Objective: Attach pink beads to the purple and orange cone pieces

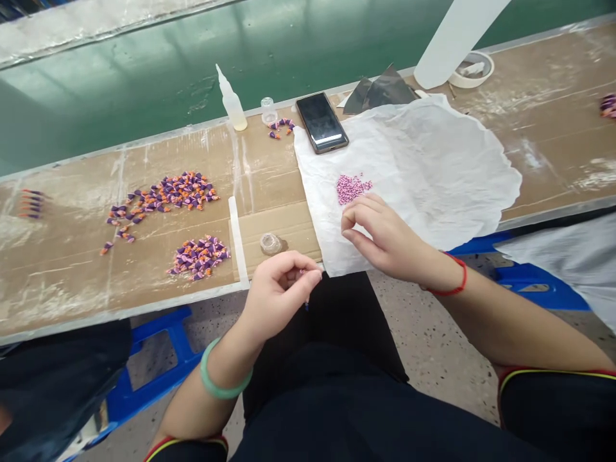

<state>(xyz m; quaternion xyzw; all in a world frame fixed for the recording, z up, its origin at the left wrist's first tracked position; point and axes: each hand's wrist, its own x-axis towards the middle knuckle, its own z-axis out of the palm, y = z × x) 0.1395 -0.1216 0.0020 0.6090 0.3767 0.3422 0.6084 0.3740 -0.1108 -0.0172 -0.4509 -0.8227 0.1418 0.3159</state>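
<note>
My left hand [280, 290] is curled closed just below the table's front edge, pinching a tiny piece I cannot make out. My right hand [382, 234] rests on a white paper sheet [433, 167], fingers bent and pinched together right below a small heap of pink beads [352, 187]. Whether it holds a bead is hidden. A small clear cap [270, 243] lies on the cardboard just above my left hand.
Two piles of purple-and-orange pieces [163, 196] [199, 256] lie on the cardboard-covered table [72, 256]. A squeeze bottle [231, 102], a small clear jar [268, 110], a black phone [322, 122] and a tape roll [474, 69] stand at the back. Blue stool frame [158, 359] below.
</note>
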